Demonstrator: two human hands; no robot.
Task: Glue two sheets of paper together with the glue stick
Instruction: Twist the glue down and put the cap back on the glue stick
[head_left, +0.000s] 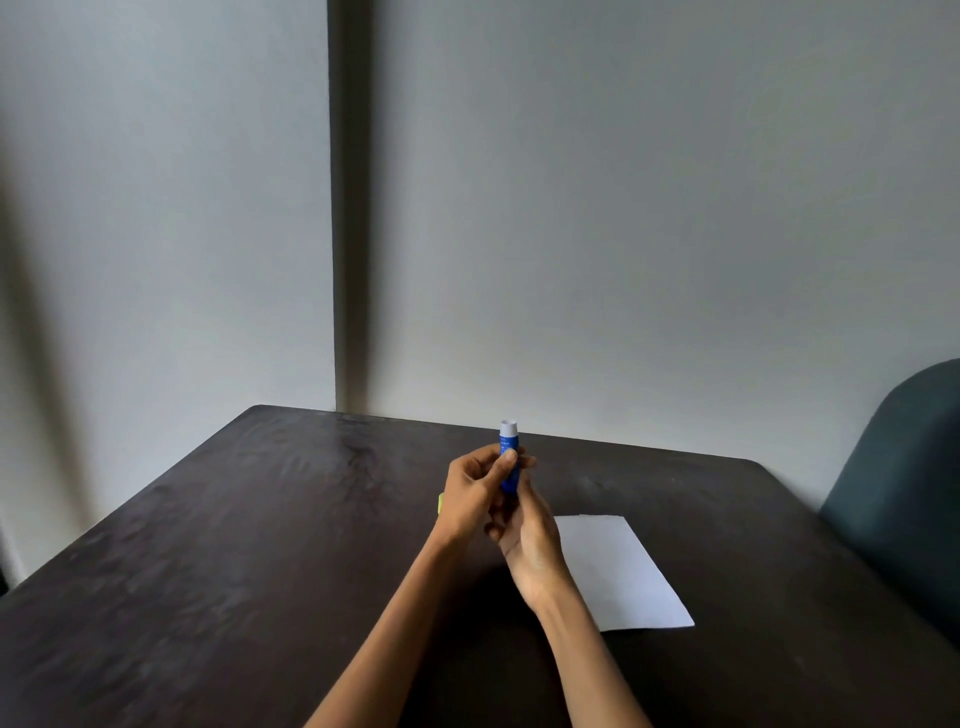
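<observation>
A blue glue stick with a white top end stands upright in the air above the middle of the dark table. My left hand pinches its middle with thumb and fingers. My right hand grips its lower end from below. A white sheet of paper lies flat on the table just right of my right wrist. A small yellow-green sliver shows behind my left hand; I cannot tell what it is.
The table's far edge meets a pale wall with a dark vertical strip. A dark teal chair back stands at the table's right side.
</observation>
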